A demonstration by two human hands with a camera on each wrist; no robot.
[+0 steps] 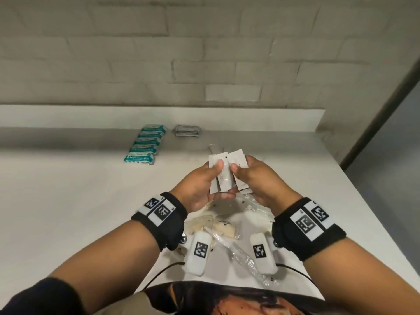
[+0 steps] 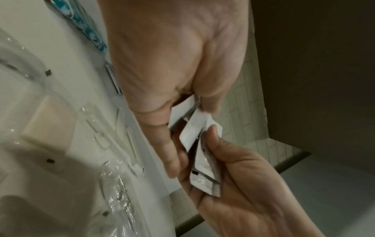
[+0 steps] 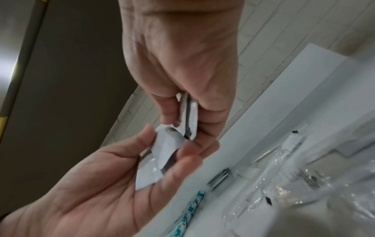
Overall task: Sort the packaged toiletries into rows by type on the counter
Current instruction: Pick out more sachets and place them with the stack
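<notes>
Here both hands (image 1: pixel 201 183) (image 1: pixel 254 178) pinch white sachets (image 1: pixel 223 176); five teal packets (image 1: pixel 145 145) lie rowed.

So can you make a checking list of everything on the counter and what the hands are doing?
Surface: white counter, against a tiled wall.
Job's things: teal packets in a row; grey packets stacked beside it; white sachets held above the counter.
Clutter: clear-wrapped items in a loose heap near the person.
Grippers: left hand and right hand both pinch sachets.
Cables: black cables from the wrist units.
Surroundings: tiled wall.
</notes>
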